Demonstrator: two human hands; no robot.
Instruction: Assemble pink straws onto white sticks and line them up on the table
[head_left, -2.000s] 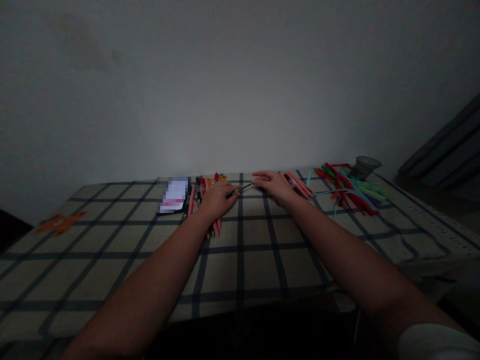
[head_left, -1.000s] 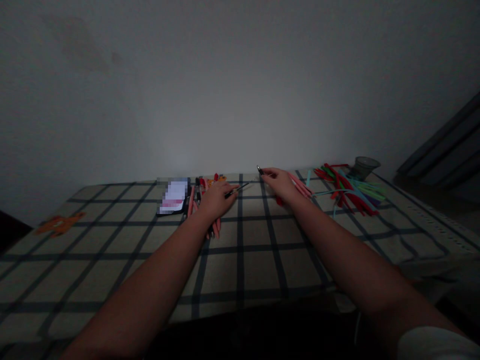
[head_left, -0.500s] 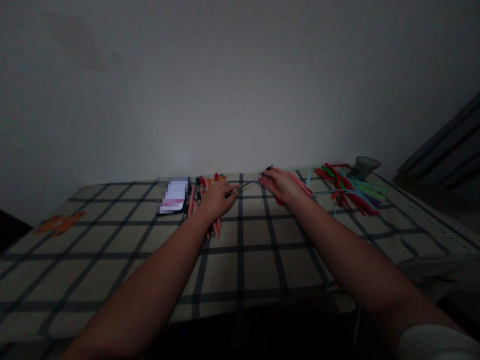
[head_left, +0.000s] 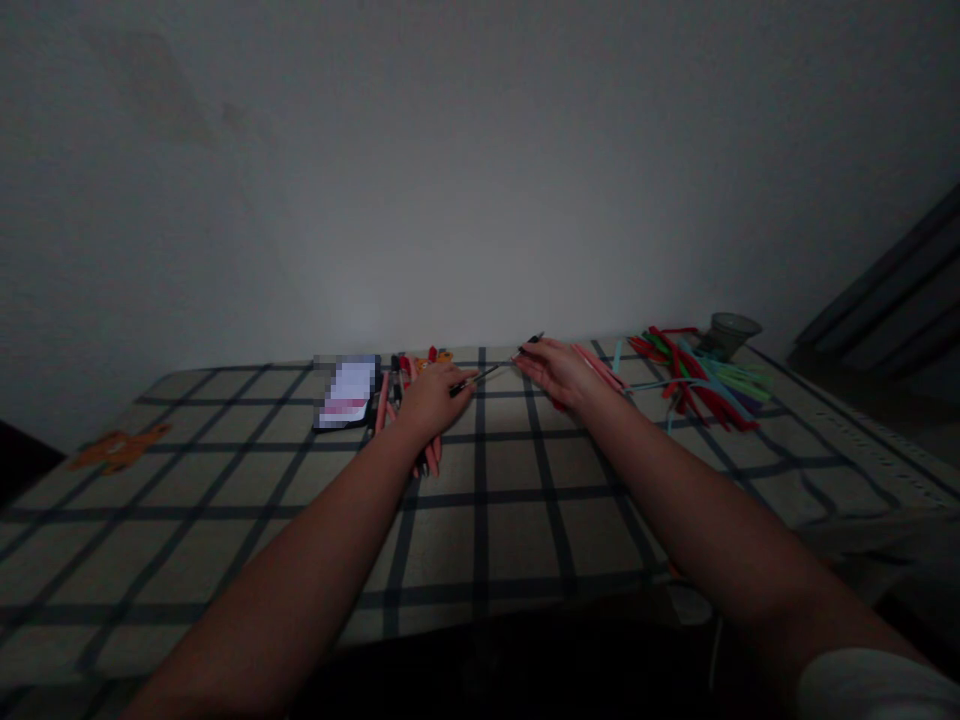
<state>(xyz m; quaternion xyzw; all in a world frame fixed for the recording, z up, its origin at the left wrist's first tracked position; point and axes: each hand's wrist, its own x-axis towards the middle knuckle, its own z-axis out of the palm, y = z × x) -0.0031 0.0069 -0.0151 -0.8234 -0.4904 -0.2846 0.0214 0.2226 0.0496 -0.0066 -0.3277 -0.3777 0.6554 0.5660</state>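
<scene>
Both arms reach far across a table covered by a checked cloth (head_left: 480, 520). My left hand (head_left: 431, 398) pinches a thin pen refill (head_left: 487, 374) that slants up to the right. My right hand (head_left: 559, 372) holds a small dark pen part (head_left: 531, 342) at the refill's far tip. Pink pen barrels (head_left: 600, 368) lie just behind my right hand. More pink pens (head_left: 429, 458) lie under and beside my left hand. The light is dim, so small details are unclear.
A phone (head_left: 346, 392) with a lit screen lies left of my left hand. A heap of red, green and blue pen parts (head_left: 701, 385) and a small cup (head_left: 731, 332) sit at the far right. An orange figure (head_left: 116, 446) lies at the left edge. A plain wall stands behind.
My right hand lifted a small dark part from the table and brought it to the refill's tip. My left hand has stayed in place holding the refill.
</scene>
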